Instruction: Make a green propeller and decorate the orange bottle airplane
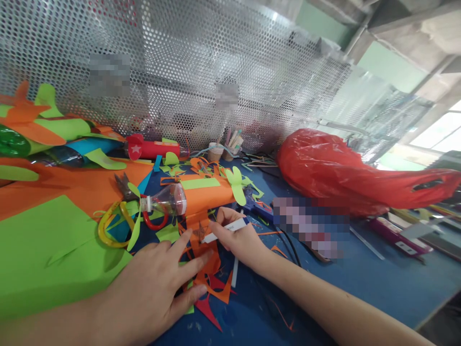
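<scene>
My right hand (232,235) is closed around a white marker with a dark blue end (226,229). The marker's tip points down left at an orange paper piece (198,235) that bears dark marks. Fingers spread, my left hand (158,278) rests on the lower part of this paper. Just beyond both hands lies a clear plastic bottle (167,199) on its side, wrapped in orange paper (209,192) with a light green strip along the top. Left of the bottle are scissors with yellow handles (103,226) and a red handle loop (155,223).
Green paper sheets (54,240) cover the left side. Colourful paper-covered bottles (75,139) lie behind them. A blue glue gun (257,206), a red plastic bag (317,168) and a purple box (399,235) are to the right. Cups of sticks (230,151) stand by the perforated metal screen (201,62).
</scene>
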### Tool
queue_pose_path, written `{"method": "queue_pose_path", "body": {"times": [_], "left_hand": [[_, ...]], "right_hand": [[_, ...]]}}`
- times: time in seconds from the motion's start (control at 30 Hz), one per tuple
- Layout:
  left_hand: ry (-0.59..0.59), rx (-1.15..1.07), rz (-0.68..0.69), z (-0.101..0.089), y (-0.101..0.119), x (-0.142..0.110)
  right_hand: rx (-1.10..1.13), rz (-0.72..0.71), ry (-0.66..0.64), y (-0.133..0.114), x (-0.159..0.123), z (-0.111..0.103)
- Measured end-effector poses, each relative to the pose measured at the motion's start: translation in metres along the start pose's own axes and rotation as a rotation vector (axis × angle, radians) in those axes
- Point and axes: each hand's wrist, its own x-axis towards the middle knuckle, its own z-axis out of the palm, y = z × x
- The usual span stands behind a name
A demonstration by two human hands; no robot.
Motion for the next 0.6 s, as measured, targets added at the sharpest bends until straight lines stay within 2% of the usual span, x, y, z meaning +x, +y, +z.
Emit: {"method": "queue_pose_path", "body": {"times": [0.17,0.6], "left_hand": [[-0.002,-0.008,-0.011,-0.0015,0.0008,0.0002],[-0.027,-0.019,-0.003,-0.0045,0.0014,0.0014]], "right_hand": [[0.029,0.010,-0.040,-0.0024,-0.0009,0.0004],[0.010,0.000,0.006,-0.0012,-0.0005,0.0005]]}}
